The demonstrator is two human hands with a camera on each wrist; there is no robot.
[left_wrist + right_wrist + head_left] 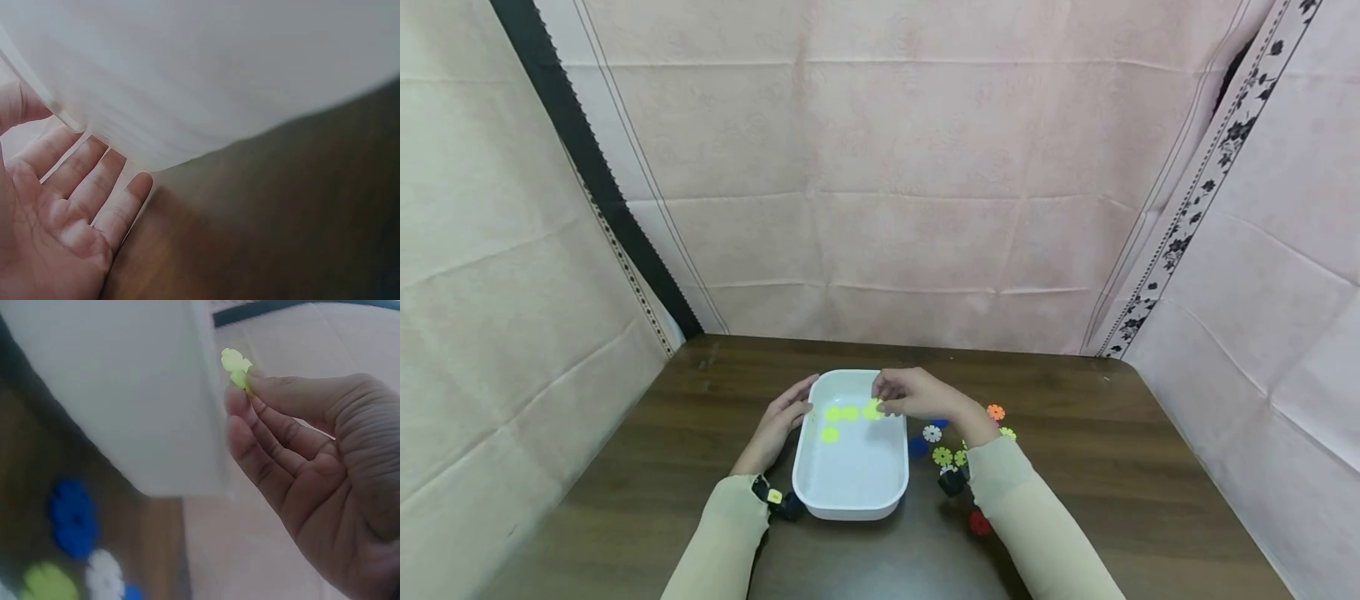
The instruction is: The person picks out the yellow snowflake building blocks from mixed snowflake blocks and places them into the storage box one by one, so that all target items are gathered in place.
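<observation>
A white rectangular tray stands on the table between the hands. My left hand rests at its left side; in the left wrist view the fingers reach fairly straight to the outer wall and the thumb lies by the rim. Over the tray's far right part, my right hand pinches a yellow flower-shaped disc between thumb and fingertips. Three yellow pieces lie on the tray floor: a left one, a middle one and a nearer one.
Right of the tray lie loose flower discs: blue, white, yellow-green, orange and red. The right forearm partly covers this group. Pale cloth hangs behind the brown table and on both sides.
</observation>
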